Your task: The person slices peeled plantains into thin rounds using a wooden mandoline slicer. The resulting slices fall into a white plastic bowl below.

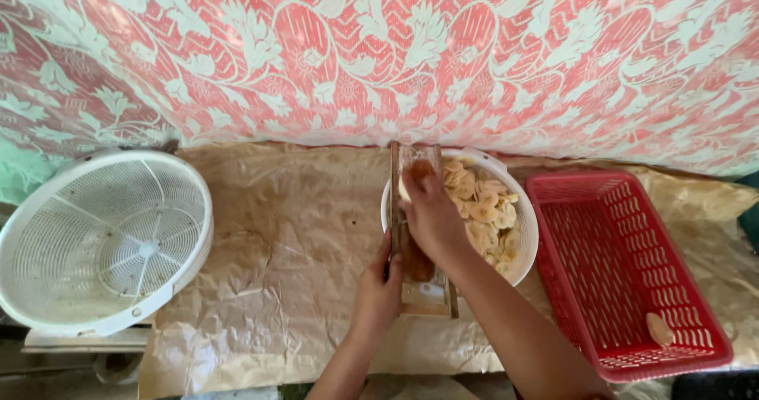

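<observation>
- Far left I see a white round strainer [107, 242] sitting on the paper-covered surface [292, 234].
- My left hand [378, 289] has its fingers closed around the wooden slicer's [419, 234] lower edge.
- My right hand [433, 220] presses a piece down on the slicer, fingers curled over it.
- The slicer leans over a white bowl [518, 210] of pale slices [484, 206].
- Far right, a red basket [624, 273] holds one pale piece [658, 329].

A home food-preparation corner: patterned cloth backdrop [379, 52], paper-covered table [292, 234], plastic baskets [624, 266].
</observation>
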